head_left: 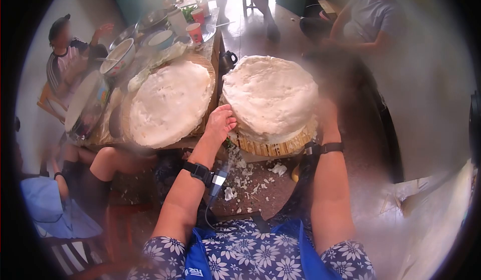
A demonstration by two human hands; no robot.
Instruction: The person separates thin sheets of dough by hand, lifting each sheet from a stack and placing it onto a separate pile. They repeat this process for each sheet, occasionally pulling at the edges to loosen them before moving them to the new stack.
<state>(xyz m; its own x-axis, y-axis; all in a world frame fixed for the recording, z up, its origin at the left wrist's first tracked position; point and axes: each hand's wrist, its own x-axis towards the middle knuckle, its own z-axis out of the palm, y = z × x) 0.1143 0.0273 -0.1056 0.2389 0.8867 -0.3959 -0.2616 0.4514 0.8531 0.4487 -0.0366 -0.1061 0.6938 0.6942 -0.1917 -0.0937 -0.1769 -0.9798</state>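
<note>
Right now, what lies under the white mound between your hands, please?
A woven tray; only its near rim shows, the rest is covered by the white mound.

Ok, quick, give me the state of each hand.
Left hand: closed on the rim of the woven tray under the white slab.
Right hand: against the tray's right edge, blurred; grip cannot be told.

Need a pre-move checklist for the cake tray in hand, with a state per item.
1. Left hand on tray rim: ok.
2. Right hand grip: cannot tell, blurred.
3. Cake whole and seated on tray: ok.
4. Support under tray: cannot tell, hidden.
5. Floor below clean: not ok, crumbs.
6. Free spot straight left: not ok, second cake fills it.
</note>
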